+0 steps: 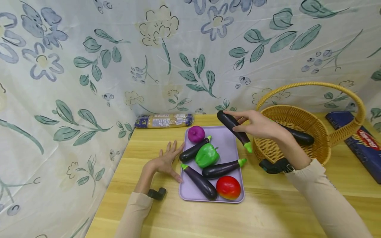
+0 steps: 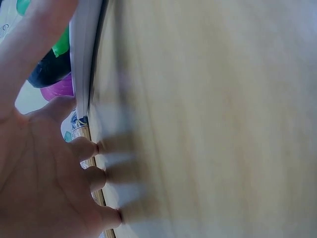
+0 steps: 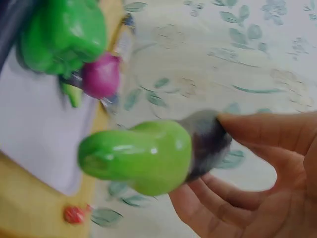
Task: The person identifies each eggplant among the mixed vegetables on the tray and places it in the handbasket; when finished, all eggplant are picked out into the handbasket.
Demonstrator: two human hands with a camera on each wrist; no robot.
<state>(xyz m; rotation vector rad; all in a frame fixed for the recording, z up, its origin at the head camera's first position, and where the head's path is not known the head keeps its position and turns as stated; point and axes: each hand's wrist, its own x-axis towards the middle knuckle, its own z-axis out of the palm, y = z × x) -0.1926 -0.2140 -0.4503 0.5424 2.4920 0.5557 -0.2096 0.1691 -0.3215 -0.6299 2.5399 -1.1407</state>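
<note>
Left hand: the left hand is lying flat on the desk, fingers spread wide and holding nothing, fingertips just beside the left rim of the purple tray.
Tray contents: a purple onion, a green pepper, three dark eggplants and a red tomato are sitting on it.
Held eggplant: the held eggplant is hanging in the air over the tray's right rear corner, between tray and basket.
Axis: its long axis is running diagonally, dark blunt end up and toward the back left, green stem end down and toward the basket.
Right hand: the right hand is gripping it at mid-body, fingers curled over the top, thumb underneath.
Handling (judgement): it is looking like a glossy plastic toy, so probably light, stiff and somewhat slippery; mid-body, where it is thickest, is seeming the safest hold.
Basket: another eggplant is lying inside.
</note>
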